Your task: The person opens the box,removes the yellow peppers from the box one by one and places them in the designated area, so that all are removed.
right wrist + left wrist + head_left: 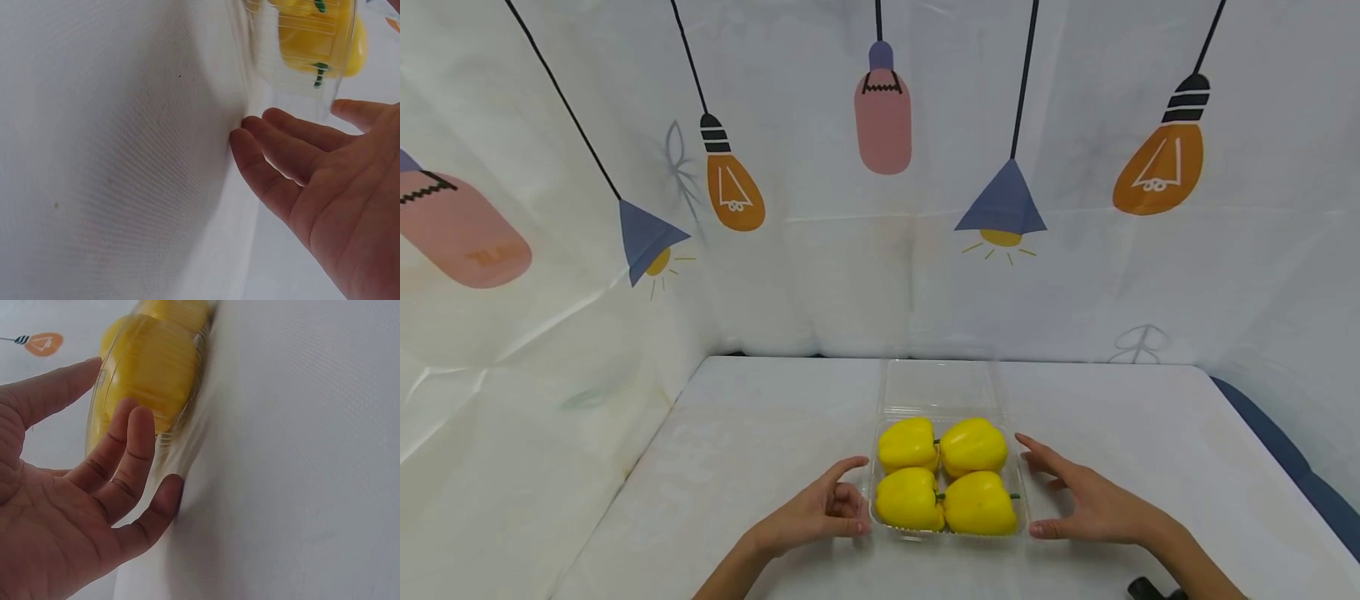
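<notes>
Looks well along, judging from the lie of things: shows four peppers (981, 504) seated two by two inside the tray (1012, 473), with little space to spare. Seems to leave only the lid (938, 387), hinged open at twelve o'clock of the tray and not yet closed. Sits, tray and all, on the table (760, 417), at twelve o'clock from the wearer.

Has the left hand (808, 517) near nine o'clock, just beside the tray, with thumb and forefinger well apart, other fingers bent, and nothing clamped. Has the right hand (1090, 502) between three and four o'clock, also just beside, with fingers and thumb apart and no grip. Cannot tell about contact between fingertips and plastic.

Allows broad room on the table at ten and two o'clock. Narrows at twelve: brings the lid's outer edge close to the table's far edge, with the backdrop (820, 283) just behind. Calls for care at five o'clock, given a black object (1146, 588) by the right forearm, partly out of view.
</notes>
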A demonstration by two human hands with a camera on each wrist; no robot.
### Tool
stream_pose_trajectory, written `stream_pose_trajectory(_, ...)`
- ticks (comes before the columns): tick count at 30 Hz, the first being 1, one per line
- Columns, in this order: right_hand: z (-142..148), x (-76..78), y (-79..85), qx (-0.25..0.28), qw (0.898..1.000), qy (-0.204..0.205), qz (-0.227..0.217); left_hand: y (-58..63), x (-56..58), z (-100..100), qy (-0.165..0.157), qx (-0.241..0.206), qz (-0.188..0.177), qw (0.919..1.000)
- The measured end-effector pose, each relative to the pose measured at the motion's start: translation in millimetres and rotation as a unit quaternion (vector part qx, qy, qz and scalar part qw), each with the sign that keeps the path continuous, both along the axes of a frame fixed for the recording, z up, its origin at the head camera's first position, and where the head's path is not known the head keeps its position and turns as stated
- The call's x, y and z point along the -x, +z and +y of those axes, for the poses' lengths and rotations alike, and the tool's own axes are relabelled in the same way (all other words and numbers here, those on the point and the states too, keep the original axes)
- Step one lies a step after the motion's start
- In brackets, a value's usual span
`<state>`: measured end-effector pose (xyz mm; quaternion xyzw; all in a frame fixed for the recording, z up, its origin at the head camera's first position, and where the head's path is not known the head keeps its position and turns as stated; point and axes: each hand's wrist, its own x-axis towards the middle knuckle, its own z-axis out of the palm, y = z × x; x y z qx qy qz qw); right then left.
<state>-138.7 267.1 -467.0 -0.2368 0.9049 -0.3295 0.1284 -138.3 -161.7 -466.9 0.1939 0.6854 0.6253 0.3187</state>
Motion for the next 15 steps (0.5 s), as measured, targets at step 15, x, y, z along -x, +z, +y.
stream_pose_trajectory(15, -0.6, -1.5, -0.4, 0.013, 1.000, 0.002, 0.005, 19.0, 1.1, -6.3, 0.047, 0.139, 0.173, 0.9740)
